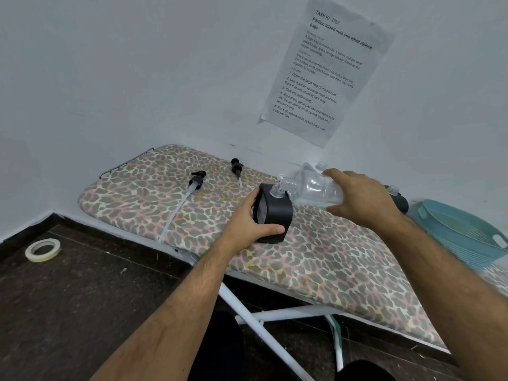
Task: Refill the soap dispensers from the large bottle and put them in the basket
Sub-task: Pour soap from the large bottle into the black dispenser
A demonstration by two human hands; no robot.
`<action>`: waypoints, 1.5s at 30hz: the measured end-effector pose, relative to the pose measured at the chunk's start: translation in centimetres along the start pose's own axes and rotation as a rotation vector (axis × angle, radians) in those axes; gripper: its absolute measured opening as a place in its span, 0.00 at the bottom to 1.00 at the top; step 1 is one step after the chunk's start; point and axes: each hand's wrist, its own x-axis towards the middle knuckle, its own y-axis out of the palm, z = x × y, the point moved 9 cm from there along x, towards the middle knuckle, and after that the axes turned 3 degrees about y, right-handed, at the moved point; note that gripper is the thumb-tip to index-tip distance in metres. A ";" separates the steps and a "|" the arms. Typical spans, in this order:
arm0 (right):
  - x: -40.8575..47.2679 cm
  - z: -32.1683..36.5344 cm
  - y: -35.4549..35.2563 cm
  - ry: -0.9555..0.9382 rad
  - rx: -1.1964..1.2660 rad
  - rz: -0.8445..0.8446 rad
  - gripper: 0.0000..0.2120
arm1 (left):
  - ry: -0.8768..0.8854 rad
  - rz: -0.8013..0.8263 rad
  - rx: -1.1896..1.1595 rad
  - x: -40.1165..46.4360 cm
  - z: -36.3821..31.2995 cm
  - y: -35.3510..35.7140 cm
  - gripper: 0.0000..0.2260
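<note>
A black soap dispenser (275, 215) with its pump removed stands upright on a leopard-print ironing board (316, 259), its clear threaded neck open at the top. The left hand (247, 218) grips the dispenser from its left side, fingers wrapped behind the body and thumb lying across the lower front. Above it, a large clear bottle (310, 187) is tilted nearly horizontal, its open mouth meeting the dispenser's neck; a pale liquid lies along the bottle's lower side. The right hand (360, 196) holds the bottle from above at its rear half, fingers curled over the body. A second black dispenser (398, 200), also open at its neck, stands just behind the right hand and is partly hidden by it. Two black pump heads lie on the board to the left, well apart from the dispenser: the nearer pump (196, 180) with a long translucent tube running toward the board's front edge, the farther pump (237, 167) close to the wall. A light-blue slotted plastic basket (461, 237) sits on the board's right end. A printed instruction sheet (327, 70) is fixed to the wall, and a roll of tape (43, 250) lies on the dark floor at left.
</note>
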 end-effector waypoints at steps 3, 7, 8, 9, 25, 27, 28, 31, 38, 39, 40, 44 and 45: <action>0.0 0.0 0.0 0.000 -0.003 -0.001 0.34 | 0.006 -0.002 0.000 0.0 -0.1 0.0 0.48; 0.0 0.0 0.1 0.001 -0.002 0.000 0.35 | 0.009 0.002 0.003 0.0 -0.1 0.0 0.47; 0.0 0.0 0.1 0.001 -0.002 0.000 0.34 | 0.009 0.002 0.005 0.0 -0.2 0.0 0.47; 0.0 0.0 0.0 0.000 -0.001 -0.001 0.34 | 0.011 -0.001 0.009 0.0 -0.2 0.0 0.47; 0.1 0.0 0.1 -0.002 -0.005 -0.007 0.35 | 0.007 -0.011 0.020 -0.2 -0.4 -0.1 0.47; 0.1 0.0 0.1 0.000 -0.009 -0.009 0.35 | 0.010 -0.009 0.024 -0.2 -0.4 -0.1 0.47; 0.1 -0.1 0.1 0.002 -0.011 -0.008 0.35 | 0.010 -0.008 0.025 -0.2 -0.3 -0.1 0.47; 0.0 0.0 0.1 0.003 -0.014 -0.006 0.35 | 0.011 -0.004 0.024 -0.2 -0.3 -0.1 0.47; 0.1 0.0 0.0 0.001 -0.013 -0.007 0.35 | 0.018 -0.003 0.024 -0.2 -0.5 0.0 0.45; 0.1 -0.1 0.0 0.002 -0.013 -0.007 0.35 | 0.020 -0.004 0.023 -0.1 -0.5 0.0 0.45; 0.1 -0.1 0.0 0.004 -0.013 -0.006 0.34 | 0.020 -0.006 0.022 -0.1 -0.4 0.0 0.45; 0.1 0.0 0.1 0.003 -0.008 -0.002 0.34 | 0.012 0.001 0.013 -0.1 -0.3 0.0 0.47; 0.1 -0.1 0.1 0.004 -0.004 -0.001 0.34 | 0.011 0.005 0.012 -0.1 -0.2 0.0 0.48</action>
